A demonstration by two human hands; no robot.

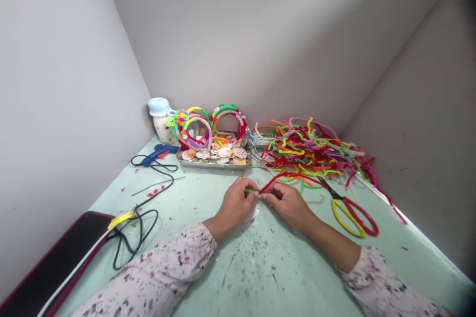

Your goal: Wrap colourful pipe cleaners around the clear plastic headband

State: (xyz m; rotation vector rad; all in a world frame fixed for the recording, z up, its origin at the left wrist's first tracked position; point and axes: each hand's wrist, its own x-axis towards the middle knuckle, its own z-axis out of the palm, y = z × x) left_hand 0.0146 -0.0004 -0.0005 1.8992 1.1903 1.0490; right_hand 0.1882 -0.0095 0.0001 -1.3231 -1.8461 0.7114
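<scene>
Head view: the left hand (pixel 236 204) and the right hand (pixel 286 203) are brought together at the centre of the desk (pixel 260 267), fingertips almost touching. A green pipe cleaner (pixel 250 190) is pinched in the fingers of the left hand, its short end showing at 9 o'clock of the junction. A red pipe cleaner (pixel 275 181) is pinched in the fingers of the right hand and is led off toward 1 o'clock into the loose pile of pipe cleaners (pixel 312 151). Both sets of fingers are closed narrowly on the stems; whether the two stems are already twisted together cannot be told.

For a sound join, as judged here, the two ends should be overlapped, gripped close to the crossing, and turned evenly so that no wire tip is left protruding. The trailing red length should be kept free of the pile.

The scissors (pixel 353 213) are laid at 3 o'clock of the hands, well apart. A tray of shells (pixel 215 157) with finished headbands (pixel 208 123) stands at 12 o'clock; a glue gun (pixel 160 152) and its cable (pixel 137 227) lie at 10 o'clock.
</scene>
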